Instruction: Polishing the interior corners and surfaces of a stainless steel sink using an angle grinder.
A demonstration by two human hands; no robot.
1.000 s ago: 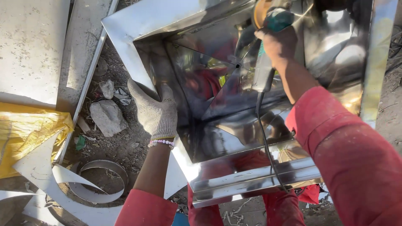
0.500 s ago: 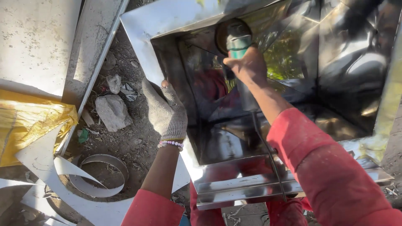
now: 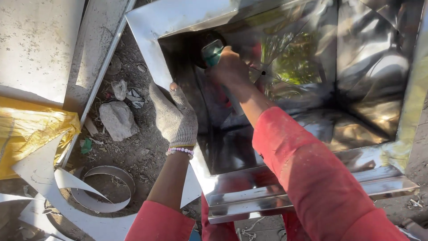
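An outdoor metal workshop: bare dirt ground (image 3: 133, 156), rocks (image 3: 118, 119), cut metal strips (image 3: 102, 196), a shiny steel box (image 3: 285, 187).

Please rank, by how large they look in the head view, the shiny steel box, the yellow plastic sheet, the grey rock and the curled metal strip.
1. Shiny steel box, easily the largest.
2. Yellow plastic sheet, partly cut off by the frame.
3. Curled metal strip on the ground.
4. Grey rock, though the ring and rock look close in size.
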